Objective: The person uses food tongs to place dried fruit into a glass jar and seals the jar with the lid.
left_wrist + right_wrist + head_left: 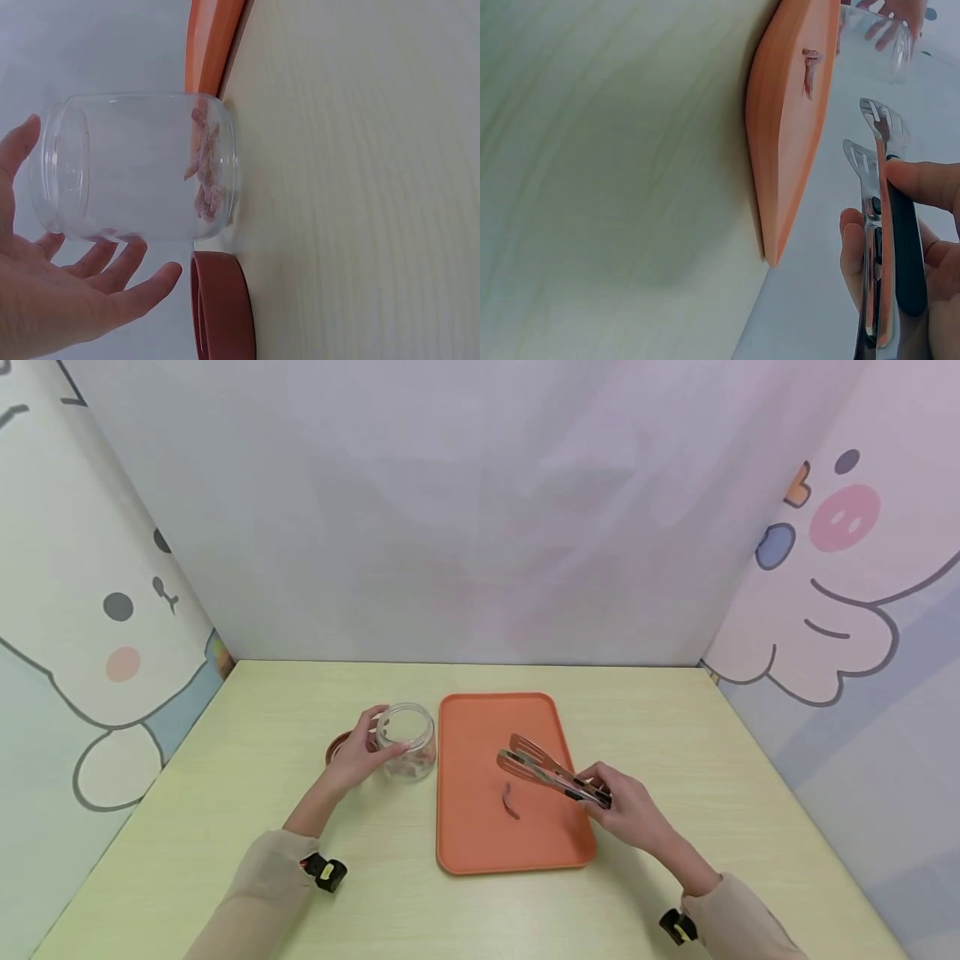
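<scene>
My left hand [358, 763] grips a clear glass jar [417, 767] near its rim, thumb on the near side and fingers on the left. Several reddish-brown dried pieces [205, 166] lie at the bottom of the jar, which stands upright without a lid. Over the right part of the orange tray [480, 843], my right hand [628, 810] holds metal tongs [537, 769] by their black-trimmed handles. Their slotted ends are spread apart with nothing between them, raised above the tray. One thin, curved, dark strip [508, 804] lies on the tray below the tongs.
A brown-red round lid [227, 306] rests on the table left of the jar, partly hidden behind my left hand in the head view. The tray's raised rim runs close beside the jar. A pale curtain [480, 527] hangs behind the light wooden table [360, 893].
</scene>
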### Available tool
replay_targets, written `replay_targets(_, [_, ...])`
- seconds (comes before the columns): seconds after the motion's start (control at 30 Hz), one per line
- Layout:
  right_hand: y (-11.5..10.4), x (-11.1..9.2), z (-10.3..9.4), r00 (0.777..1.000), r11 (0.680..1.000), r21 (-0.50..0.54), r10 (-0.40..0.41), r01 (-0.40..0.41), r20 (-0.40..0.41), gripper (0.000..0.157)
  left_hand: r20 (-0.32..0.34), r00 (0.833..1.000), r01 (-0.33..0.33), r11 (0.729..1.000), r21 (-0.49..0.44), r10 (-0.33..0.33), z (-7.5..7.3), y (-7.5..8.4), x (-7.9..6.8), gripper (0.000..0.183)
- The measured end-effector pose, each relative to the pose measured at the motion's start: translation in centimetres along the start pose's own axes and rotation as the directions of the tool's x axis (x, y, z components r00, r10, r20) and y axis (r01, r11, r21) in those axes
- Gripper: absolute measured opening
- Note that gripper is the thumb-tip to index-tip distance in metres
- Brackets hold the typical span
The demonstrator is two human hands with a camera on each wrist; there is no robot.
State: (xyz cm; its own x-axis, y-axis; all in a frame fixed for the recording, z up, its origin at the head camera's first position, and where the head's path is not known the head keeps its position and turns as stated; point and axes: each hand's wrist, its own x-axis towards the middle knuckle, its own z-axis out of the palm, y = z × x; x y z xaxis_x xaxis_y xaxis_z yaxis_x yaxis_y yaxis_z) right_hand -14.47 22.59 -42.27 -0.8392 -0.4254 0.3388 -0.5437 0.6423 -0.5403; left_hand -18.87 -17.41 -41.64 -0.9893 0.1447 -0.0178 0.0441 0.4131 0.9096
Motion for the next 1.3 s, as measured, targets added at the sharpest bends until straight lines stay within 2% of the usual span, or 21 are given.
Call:
replay_targets(0.2, [-0.6, -1.3, 0.0, 0.998, 0.999, 0.013, 0.051, -0.052, 0.047, 0.031, 0.001, 1.0, -0.003, 1.0, -0.005, 0.003, 0.0, 0.0, 0.1, 0.079])
replay_targets(0.53, [-1.4, -2.8, 0.0, 0.991, 0.999, -0.008, 0.055, -0.054, 0.119, 0.028, 0.005, 1.0, -0.001, 1.0, -0.014, 0.001, 0.1, -0.4, 0.1, 0.079])
replay_targets(0.9, [-1.4, -3.6, 0.8, 0.992, 0.998, -0.011, 0.062, -0.061, 0.111, 0.028, -0.002, 1.0, -0.003, 1.0, -0.006, 0.003, 0.0, 0.0, -0.1, 0.079])
replay_targets(1.3, [-1.4, -3.6, 1.0, 0.994, 0.997, -0.064, 0.059, -0.053, 0.087, 0.028, 0.003, 1.0, -0.007, 1.0, -0.012, 0.007, 0.0, 0.1, -0.2, 0.079])
